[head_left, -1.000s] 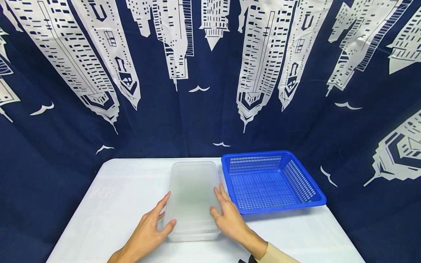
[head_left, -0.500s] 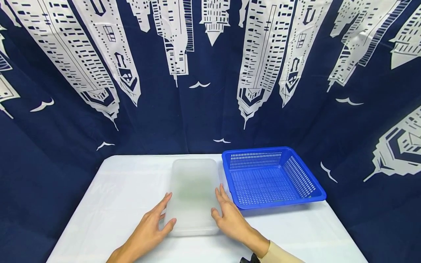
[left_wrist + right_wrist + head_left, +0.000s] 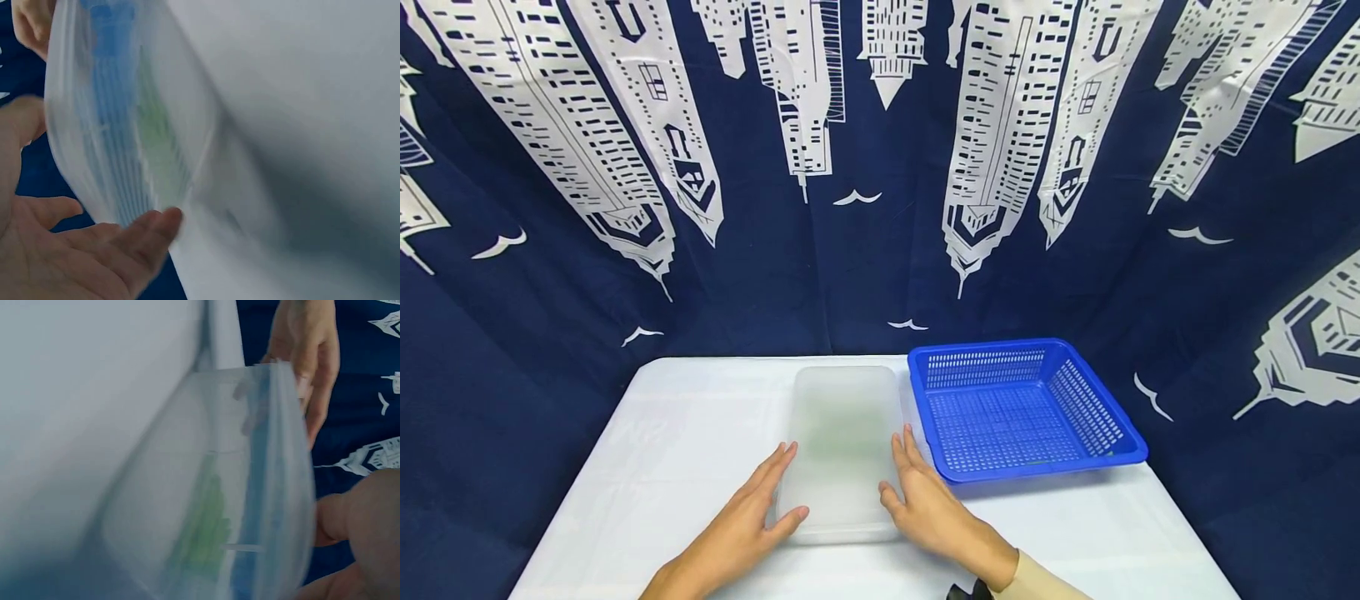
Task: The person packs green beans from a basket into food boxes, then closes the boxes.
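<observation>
A translucent plastic food container (image 3: 846, 450) with a frosted lid lies lengthwise near the middle of the table. Something green (image 3: 206, 525) shows through its wall in both wrist views. My left hand (image 3: 737, 521) is at the container's left side, fingers straight and close together, thumb over the near-left edge of the lid. On the opposite side, my right hand (image 3: 928, 504) lies along the right edge with extended fingers, its thumb at the lid. In the left wrist view, the left fingertips (image 3: 165, 222) are right at the container's wall.
A blue plastic basket (image 3: 1022, 417) with slotted sides stands at the table's right, close beside the container. White cloth covers the table (image 3: 700, 417). Behind it hangs a navy curtain (image 3: 760, 275) printed with white buildings and birds.
My left hand's fingers have come together, and its thumb reaches slightly farther over the lid. The right hand stays at the right edge. The container and basket keep their places.
</observation>
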A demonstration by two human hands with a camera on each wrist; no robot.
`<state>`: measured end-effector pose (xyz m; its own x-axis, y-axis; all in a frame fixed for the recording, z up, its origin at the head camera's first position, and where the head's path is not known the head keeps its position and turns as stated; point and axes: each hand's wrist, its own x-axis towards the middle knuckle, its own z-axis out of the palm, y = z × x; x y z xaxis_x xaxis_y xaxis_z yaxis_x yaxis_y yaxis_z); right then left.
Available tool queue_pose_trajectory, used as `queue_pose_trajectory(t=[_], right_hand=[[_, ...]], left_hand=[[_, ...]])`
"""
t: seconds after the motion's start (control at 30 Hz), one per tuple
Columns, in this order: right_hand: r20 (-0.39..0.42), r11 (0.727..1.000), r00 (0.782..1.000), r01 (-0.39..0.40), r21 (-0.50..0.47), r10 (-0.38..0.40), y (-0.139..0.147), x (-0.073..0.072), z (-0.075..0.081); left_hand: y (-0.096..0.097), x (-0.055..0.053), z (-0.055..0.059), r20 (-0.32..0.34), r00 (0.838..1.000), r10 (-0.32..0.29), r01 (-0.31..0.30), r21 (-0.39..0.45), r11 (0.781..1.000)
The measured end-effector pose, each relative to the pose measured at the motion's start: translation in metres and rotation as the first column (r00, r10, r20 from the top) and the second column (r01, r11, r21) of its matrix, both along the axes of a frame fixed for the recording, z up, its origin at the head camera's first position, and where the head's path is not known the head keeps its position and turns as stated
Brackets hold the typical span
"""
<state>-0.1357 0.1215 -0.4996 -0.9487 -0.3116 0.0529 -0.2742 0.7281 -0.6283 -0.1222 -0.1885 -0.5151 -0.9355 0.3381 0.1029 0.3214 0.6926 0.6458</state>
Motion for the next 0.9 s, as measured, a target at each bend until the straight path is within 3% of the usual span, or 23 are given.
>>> queue_pose_trajectory(t=[0.13, 0.23, 0.47, 0.63, 0.77, 0.9], right_hand=[[0.017, 0.999, 1.0, -0.008, 0.045, 0.007, -0.001, -0.008, 0.015], [-0.004, 0.997, 1.0, -0.022, 0.073, 0.022, -0.004, -0.02, 0.022], [-0.012, 0.986, 0.999, -0.042, 0.159, 0.045, -0.014, -0.068, 0.032], [0.04, 0.97, 0.999, -0.042, 0.241, 0.033, -0.022, -0.11, 0.035], [0.069, 0.956, 0.997, -0.042, 0.291, 0.022, -0.025, -0.13, 0.033], [0.071, 0.956, 0.997, -0.04, 0.291, 0.02, -0.024, -0.137, 0.032]], left_hand=[[0.002, -0.011, 0.007, 0.022, 1.0, 0.003, -0.001, -0.061, 0.998], [0.007, -0.028, 0.009, 0.017, 1.0, 0.003, -0.001, -0.072, 0.997], [0.019, -0.087, 0.016, -0.061, 0.998, -0.003, -0.006, -0.151, 0.989], [0.026, -0.124, 0.015, -0.064, 0.998, -0.013, 0.002, -0.17, 0.986], [0.03, -0.138, 0.011, -0.035, 0.999, -0.006, 0.0, -0.166, 0.986], [0.034, -0.145, 0.008, -0.054, 0.999, 0.003, -0.013, -0.183, 0.983]])
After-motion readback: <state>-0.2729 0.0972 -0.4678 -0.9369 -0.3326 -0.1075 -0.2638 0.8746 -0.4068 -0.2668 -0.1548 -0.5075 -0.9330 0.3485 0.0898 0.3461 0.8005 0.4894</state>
